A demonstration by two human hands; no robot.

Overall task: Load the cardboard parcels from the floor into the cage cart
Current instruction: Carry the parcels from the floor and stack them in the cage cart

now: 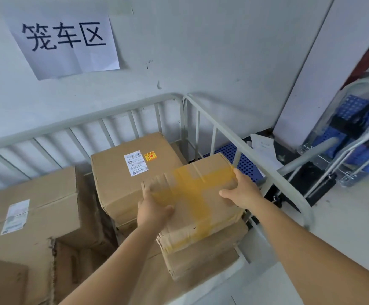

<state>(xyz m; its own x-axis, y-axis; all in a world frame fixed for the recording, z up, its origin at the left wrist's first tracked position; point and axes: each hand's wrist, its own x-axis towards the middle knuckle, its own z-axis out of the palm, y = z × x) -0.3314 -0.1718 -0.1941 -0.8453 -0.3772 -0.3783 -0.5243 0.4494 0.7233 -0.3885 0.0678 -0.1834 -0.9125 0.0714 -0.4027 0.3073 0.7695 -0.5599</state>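
Gripping a taped parcel (198, 201) w/ both hands, left hand (155, 211) at its near-left corner, right hand (241, 192) on the right edge, prob. to steady it. Parcel sits atop another box (203, 254) inside the cage cart (240, 148), beside a labelled box (133, 170).

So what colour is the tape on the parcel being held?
Yellow-orange, crossing the top of the held parcel; the head view shows it, slightly blurred.
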